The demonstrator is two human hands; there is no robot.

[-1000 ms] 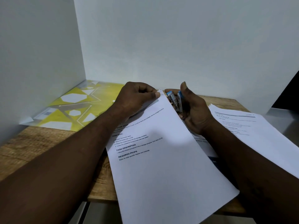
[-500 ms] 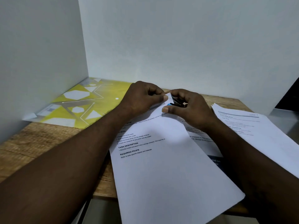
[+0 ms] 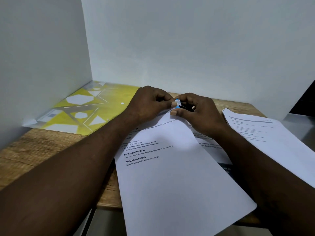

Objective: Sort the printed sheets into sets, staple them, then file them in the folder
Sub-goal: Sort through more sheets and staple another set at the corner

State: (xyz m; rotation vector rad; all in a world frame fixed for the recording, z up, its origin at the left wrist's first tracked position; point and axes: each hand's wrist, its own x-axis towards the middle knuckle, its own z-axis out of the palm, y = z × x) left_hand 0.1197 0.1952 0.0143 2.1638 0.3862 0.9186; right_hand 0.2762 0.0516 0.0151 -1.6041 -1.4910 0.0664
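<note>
A set of printed sheets (image 3: pixel 173 181) lies in front of me on the wooden table (image 3: pixel 34 150), its near end hanging over the table's front edge. My left hand (image 3: pixel 150 103) pinches the sheets' far corner. My right hand (image 3: pixel 199 111) grips a small blue and black stapler (image 3: pixel 180 106) that sits over that same corner, thumb beneath it and fingers curled on top. Most of the stapler is hidden by my fingers. A yellow folder (image 3: pixel 85 108) with white shapes lies flat at the back left.
A second stack of printed sheets (image 3: pixel 269 138) lies at the right. Another printed page with a dark band (image 3: pixel 219 155) shows from under the set and my right forearm. White walls close off the left and back.
My right hand turned the stapler from upright to flat over the sheets' corner, and its fingers closed down on it. My left hand kept pinching the corner.
</note>
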